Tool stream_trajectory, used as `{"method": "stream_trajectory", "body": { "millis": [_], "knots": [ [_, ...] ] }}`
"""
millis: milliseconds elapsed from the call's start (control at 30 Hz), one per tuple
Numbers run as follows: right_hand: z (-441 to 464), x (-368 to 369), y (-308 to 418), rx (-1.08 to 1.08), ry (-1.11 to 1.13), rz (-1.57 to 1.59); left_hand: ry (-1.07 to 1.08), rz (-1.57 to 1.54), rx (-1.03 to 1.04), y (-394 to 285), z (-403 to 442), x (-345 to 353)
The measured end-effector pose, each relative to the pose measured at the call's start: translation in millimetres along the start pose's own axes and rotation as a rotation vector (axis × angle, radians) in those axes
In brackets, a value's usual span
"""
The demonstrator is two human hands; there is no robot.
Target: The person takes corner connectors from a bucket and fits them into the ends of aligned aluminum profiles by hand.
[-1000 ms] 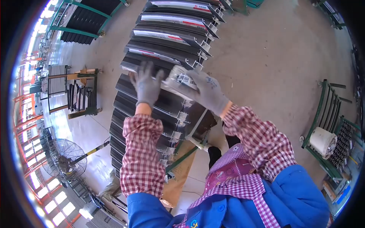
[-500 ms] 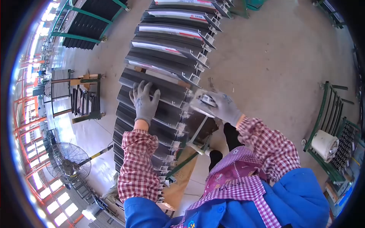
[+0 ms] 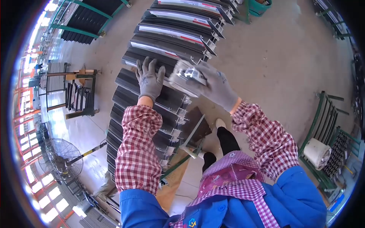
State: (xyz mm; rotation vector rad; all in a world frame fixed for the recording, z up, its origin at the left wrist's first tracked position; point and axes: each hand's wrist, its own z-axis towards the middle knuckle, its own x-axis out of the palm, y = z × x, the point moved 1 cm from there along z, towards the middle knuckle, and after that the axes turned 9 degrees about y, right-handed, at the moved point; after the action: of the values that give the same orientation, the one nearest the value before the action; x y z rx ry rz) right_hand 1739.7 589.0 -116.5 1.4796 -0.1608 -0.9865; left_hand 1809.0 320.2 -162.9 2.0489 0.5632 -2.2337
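Observation:
A long row of dark metal profiles (image 3: 146,102) with pale cut ends runs up the view. Gloved in grey, my left hand (image 3: 150,81) lies with spread fingers on one profile near the row's middle. My right hand (image 3: 216,85), also gloved, is wrapped round a pale, blurred block-like bundle (image 3: 186,78) with a metal profile piece on top. The bundle is over the cut ends, to the right of my left hand. Farther up, several profiles carry white and red film strips (image 3: 171,33).
A fan (image 3: 61,159) stands at the lower left, with a loaded rack (image 3: 81,93) above it. At the right a green cart (image 3: 317,125) holds a white roll (image 3: 317,153). A green bin (image 3: 259,7) is at the top.
My right hand has moved up and left with the bundle, from beside the cut ends to over them. My left hand has shifted slightly up and right and stays on the profiles.

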Motion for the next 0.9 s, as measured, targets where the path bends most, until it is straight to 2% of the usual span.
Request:
{"method": "stream_trajectory", "body": {
  "millis": [67, 100, 200, 300, 400, 433, 533, 567, 700, 733, 767, 800, 833, 867, 900],
  "knots": [
    [13, 8, 6, -0.068, -0.076, 0.104, 0.001, -0.003, 0.0, -1, -2, 1],
    [4, 25, -18, 0.003, -0.059, -0.049, -0.008, -0.005, 0.001, -1, -1, -1],
    [-31, 20, -47, 0.237, 0.12, 0.051, -0.006, 0.01, -0.015, -3, -2, -1],
    [-85, 19, -73, 0.251, 0.141, -0.194, -0.024, -0.009, -0.035, -5, 1, -2],
    [-138, 16, -83, 0.386, -0.172, 0.47, -0.031, -0.012, -0.055, -9, -4, -3],
    [-149, 5, -81, 0.508, -0.207, 0.566, -0.039, -0.009, -0.06, -9, -5, -2],
    [-157, -32, -63, 0.634, -0.315, 0.893, -0.04, -0.017, -0.06, -11, -4, -1],
    [-148, -41, -45, 0.56, -0.388, 1.011, -0.04, -0.013, -0.061, -11, -4, -2],
    [-114, -77, -61, 0.553, -0.254, 1.169, -0.074, -0.027, -0.038, -9, -7, -9],
    [-106, -70, -107, 0.318, -0.019, 0.712, -0.082, -0.037, -0.024, -14, -4, -12],
    [-98, -63, -154, 0.07, 0.068, -0.169, -0.105, -0.047, -0.004, -17, -3, -13],
    [-92, -56, -201, -0.16, -0.07, -0.645, -0.137, -0.061, 0.021, -17, -2, -15],
    [-59, -70, -136, 0.197, 0.058, -0.131, -0.125, -0.055, 0.017, -17, -1, -14],
    [-23, -87, -57, 0.581, -0.004, 0.333, -0.073, -0.078, -0.012, -25, 0, -25],
    [-8, -81, -62, 0.381, -0.022, 0.303, -0.088, -0.085, -0.011, -27, -1, -28]
  ]
}}
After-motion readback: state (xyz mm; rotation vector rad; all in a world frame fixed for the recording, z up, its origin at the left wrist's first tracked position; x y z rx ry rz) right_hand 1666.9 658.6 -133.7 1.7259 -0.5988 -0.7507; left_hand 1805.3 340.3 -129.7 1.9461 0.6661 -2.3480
